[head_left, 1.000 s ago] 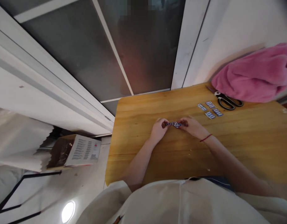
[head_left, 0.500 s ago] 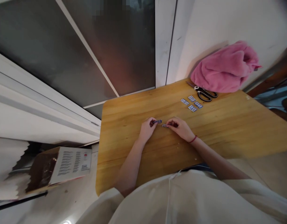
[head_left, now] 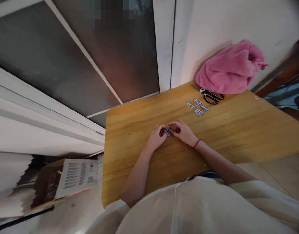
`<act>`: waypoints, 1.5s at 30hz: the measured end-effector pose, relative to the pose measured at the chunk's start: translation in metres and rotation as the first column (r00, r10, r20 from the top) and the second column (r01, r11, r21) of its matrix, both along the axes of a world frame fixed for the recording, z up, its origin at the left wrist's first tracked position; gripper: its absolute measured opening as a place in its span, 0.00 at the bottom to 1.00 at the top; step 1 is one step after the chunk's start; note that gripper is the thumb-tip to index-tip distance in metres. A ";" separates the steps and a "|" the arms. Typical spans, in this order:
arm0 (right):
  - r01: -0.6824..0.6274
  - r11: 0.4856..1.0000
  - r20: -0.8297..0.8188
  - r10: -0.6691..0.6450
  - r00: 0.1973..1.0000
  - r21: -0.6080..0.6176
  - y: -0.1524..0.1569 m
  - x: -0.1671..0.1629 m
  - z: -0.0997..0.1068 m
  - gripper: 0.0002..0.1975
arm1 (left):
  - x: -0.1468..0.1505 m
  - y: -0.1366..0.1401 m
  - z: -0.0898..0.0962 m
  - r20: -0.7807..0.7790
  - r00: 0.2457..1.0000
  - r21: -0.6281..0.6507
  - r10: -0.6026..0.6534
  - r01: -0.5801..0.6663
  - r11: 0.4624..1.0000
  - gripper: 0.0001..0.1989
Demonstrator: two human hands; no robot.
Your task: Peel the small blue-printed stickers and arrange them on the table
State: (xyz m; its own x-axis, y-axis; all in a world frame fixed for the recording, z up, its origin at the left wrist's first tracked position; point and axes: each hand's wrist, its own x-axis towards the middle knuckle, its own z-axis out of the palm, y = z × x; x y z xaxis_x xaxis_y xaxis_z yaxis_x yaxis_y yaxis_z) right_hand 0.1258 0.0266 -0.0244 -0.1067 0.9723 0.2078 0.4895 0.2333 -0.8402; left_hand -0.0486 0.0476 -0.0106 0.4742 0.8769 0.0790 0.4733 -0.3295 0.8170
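Note:
Small flat pieces with a blue-and-white striped print (head_left: 168, 130) are between my two hands, just over the wooden table (head_left: 130, 149). My left hand (head_left: 156, 137) pinches their left side with thumb and forefinger. From the other side, the fingertips of my right hand (head_left: 184, 132), which has a red string at the wrist, close on the right end. The pieces overlap, and fingers cover part of them. Farther right on the table lies a loose cluster of several similar printed pieces (head_left: 199, 112).
Black-handled scissors (head_left: 211, 97) lie behind the cluster, beside a pink plush cloth bundle (head_left: 229, 71) against the wall. A dark-paned door (head_left: 110, 71) borders the table's far edge. On the floor at left stands an open cardboard box (head_left: 77, 175).
My hands have come together. The pieces, held apart before, now meet and overlap between my fingers. The whole view has shifted slightly.

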 end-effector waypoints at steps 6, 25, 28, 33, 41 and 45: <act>-0.024 0.999 0.021 0.023 1.000 0.034 -0.001 0.002 -0.002 0.12 | 0.002 0.000 -0.005 -0.016 0.999 0.032 -0.028 0.029 0.999 0.06; 0.036 0.999 0.013 -0.036 0.999 0.032 -0.017 0.006 0.001 0.09 | 0.008 -0.001 -0.009 0.014 0.996 0.113 -0.086 0.084 0.990 0.04; 0.041 0.998 0.038 -0.043 0.998 0.041 -0.021 0.006 0.001 0.09 | 0.009 -0.003 -0.007 -0.011 0.991 0.151 -0.137 0.137 0.979 0.04; 0.044 0.997 0.082 -0.048 0.995 0.056 -0.020 0.007 -0.002 0.13 | 0.010 -0.003 -0.006 -0.036 0.990 0.150 -0.135 0.139 0.979 0.07; 0.012 0.996 0.133 -0.024 0.991 0.091 -0.020 0.007 0.000 0.14 | 0.011 -0.003 -0.009 -0.001 0.990 0.142 -0.138 0.136 0.980 0.10; -0.009 0.996 0.129 -0.003 0.992 0.086 -0.021 0.007 0.002 0.14 | 0.012 -0.004 -0.007 0.019 0.984 0.148 -0.177 0.172 0.974 0.07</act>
State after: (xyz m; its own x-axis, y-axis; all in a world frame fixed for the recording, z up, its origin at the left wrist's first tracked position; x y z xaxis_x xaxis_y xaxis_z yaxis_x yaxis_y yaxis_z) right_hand 0.1330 0.0059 -0.0228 -0.1409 0.9511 0.2750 0.5920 0.3036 -0.7466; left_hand -0.0365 0.0435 -0.0174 0.6140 0.7588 0.2173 0.3722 -0.5211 0.7680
